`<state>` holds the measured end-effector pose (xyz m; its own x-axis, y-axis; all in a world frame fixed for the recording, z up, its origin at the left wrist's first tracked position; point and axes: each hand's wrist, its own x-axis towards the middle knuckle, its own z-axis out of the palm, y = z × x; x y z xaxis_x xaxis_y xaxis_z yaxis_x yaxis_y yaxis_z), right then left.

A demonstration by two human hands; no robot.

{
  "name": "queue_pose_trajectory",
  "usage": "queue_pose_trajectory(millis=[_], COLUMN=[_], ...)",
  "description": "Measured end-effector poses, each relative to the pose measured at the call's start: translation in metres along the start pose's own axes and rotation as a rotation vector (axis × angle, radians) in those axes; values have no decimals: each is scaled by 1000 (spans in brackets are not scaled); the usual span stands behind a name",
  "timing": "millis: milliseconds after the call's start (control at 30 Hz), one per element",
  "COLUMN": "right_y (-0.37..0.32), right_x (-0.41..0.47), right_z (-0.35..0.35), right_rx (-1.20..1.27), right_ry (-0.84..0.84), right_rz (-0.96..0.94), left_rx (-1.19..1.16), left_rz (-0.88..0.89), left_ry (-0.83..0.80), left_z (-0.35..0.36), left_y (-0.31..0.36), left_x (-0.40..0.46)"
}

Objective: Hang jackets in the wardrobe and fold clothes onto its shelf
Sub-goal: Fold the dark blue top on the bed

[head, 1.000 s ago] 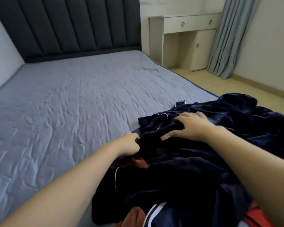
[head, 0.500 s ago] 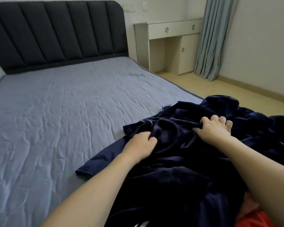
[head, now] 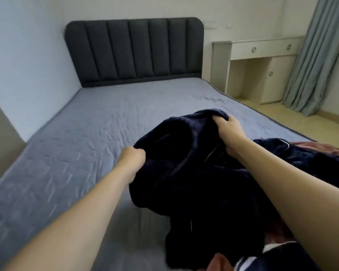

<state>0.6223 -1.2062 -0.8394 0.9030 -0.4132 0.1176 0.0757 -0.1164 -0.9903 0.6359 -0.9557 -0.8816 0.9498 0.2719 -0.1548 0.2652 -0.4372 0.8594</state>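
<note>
You had lifted the dark navy garment (head: 194, 173) off the blue mattress (head: 86, 133) since half a second before; your left hand (head: 132, 158) and right hand (head: 228, 130) each gripped its upper edge with curled fingers.

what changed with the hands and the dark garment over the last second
Both hands went from resting and bunching on the navy garment as it lay on the bed to gripping it and lifting it: the left hand holds one edge, the right hand holds another higher up. The rest of the clothes pile stayed on the bed.
</note>
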Motion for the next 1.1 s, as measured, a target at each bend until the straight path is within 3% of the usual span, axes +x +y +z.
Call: queue_pose_trajectory(millis=[133,200,267,333,367,467,567,667,767,900,967,1033,1100], right_y=[-30,-51,-67,-68,-62,-30,6,39,65,100,122,124,105], right_x=[-31,-52,-74,-91,-97,-110,-99,-74,-37,-21,-32,-28,9], right_z=[129,199,261,309,326,354,357,365,379,420,450,469,478], right_rx=[251,339,391,335,288,14,-220,-430,-1047,-1398,-1421,-1246,-1106], right_ry=[-136,-182,-187,-188,-210,-404,-637,-655,-697,-980,-1141,-1170,-880], right_rz=[189,278,292,244,203,70,119,110,-206,-264,-296,-265,-297], left_rx=[531,743,789,661,548,260,497,580,627,920,1055,1306,1543], left_rz=[-26,-35,-24,39,64,-45,-211,-265,-287,47,200,308,214], left_ry=[37,142,376,527,483,88,-172,-69,26,159,196,243,301], left_z=[-148,-212,-263,-296,-305,-304,-270,-240,-232,-248,-261,-283,-313], left_y=[-41,-55,-72,-95,-111,-173,-240,-272,-289,-303,-298,-289,-281], left_x=[19,29,41,47,50,43,38,42,59,73,88,113,146])
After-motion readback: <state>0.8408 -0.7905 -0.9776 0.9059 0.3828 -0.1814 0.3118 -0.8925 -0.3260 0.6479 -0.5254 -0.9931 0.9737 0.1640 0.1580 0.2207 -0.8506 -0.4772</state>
